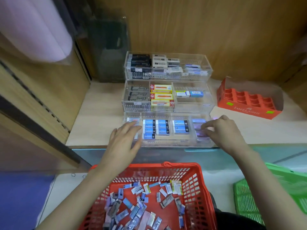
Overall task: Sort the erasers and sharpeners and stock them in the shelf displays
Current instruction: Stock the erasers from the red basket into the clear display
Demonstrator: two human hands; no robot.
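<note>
A three-tier clear acrylic display [167, 110] stands on the wooden shelf with erasers sorted into its compartments. Blue erasers [156, 128] fill the middle of the front tier. My left hand [124, 138] lies flat with straight fingers over the front tier's leftmost compartment, touching the erasers there. My right hand [222, 131] reaches into the rightmost front compartment, its fingertips pinching a purple eraser [201, 128] among the stacked ones. Below, a red basket [196, 173] holds several loose mixed erasers [137, 208].
An orange cardboard display box [247, 100] with empty round slots sits right of the acrylic display. A green basket [265, 196] lies at the lower right. Wooden panels wall the shelf at back and left. A clear empty holder [108, 52] stands behind left.
</note>
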